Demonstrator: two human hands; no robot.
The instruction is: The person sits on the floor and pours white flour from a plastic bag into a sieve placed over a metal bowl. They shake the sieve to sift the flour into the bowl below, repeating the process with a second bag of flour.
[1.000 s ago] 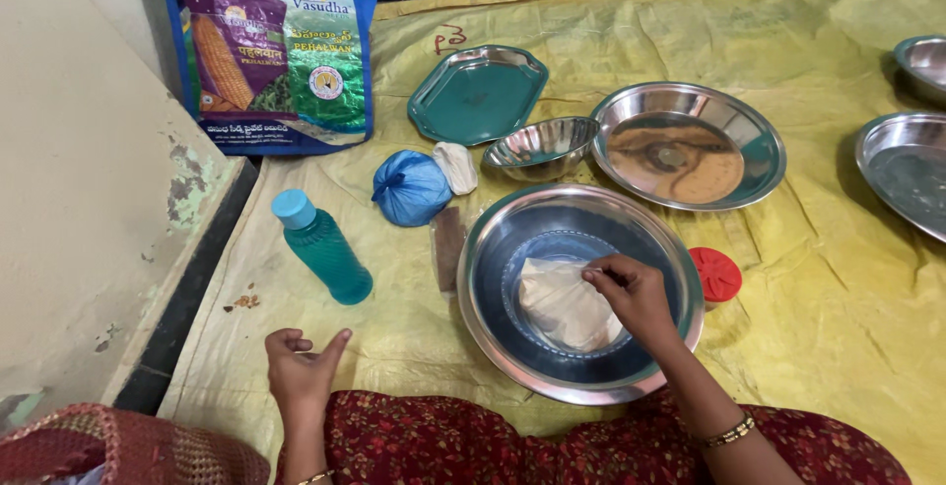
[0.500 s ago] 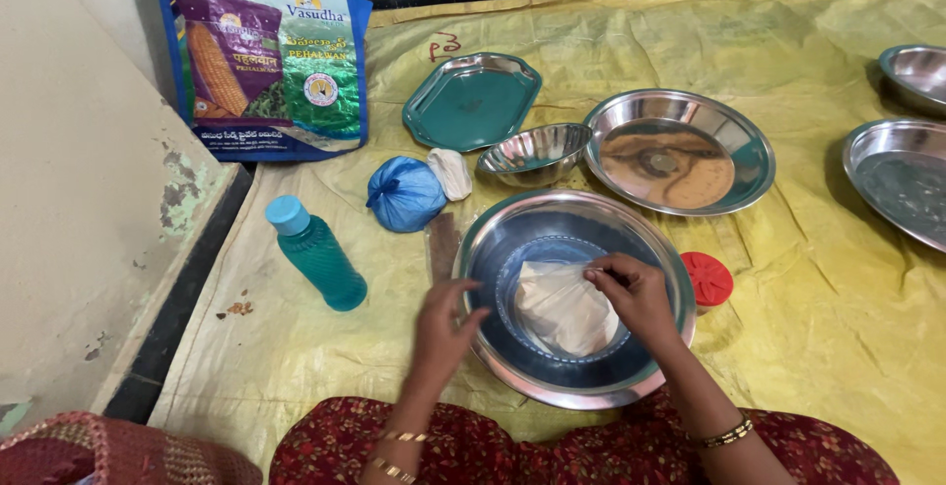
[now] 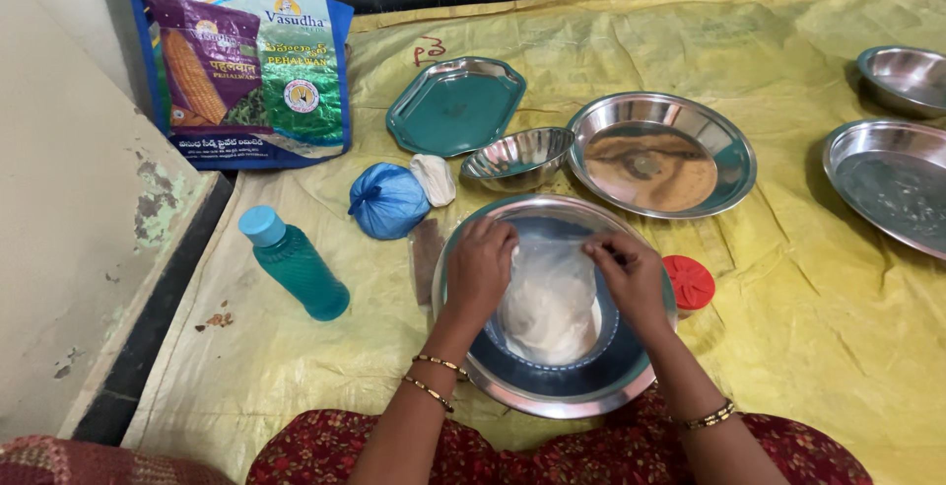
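We pinch the clear bag (image 3: 552, 303) between left hand (image 3: 482, 266) and right hand (image 3: 629, 278), inside the steel basin (image 3: 552, 401).

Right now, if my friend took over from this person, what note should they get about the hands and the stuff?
Left hand: gripping the left edge of the clear plastic bag.
Right hand: pinching its right edge.
The bag holds something white and sits in the big steel bowl on the yellow sheet.
Teal bottle stands to the left, red lid to the right.
Done: bag is in the bowl, both hands on it.
Left: whether it is open is unclear; contents appear inside.
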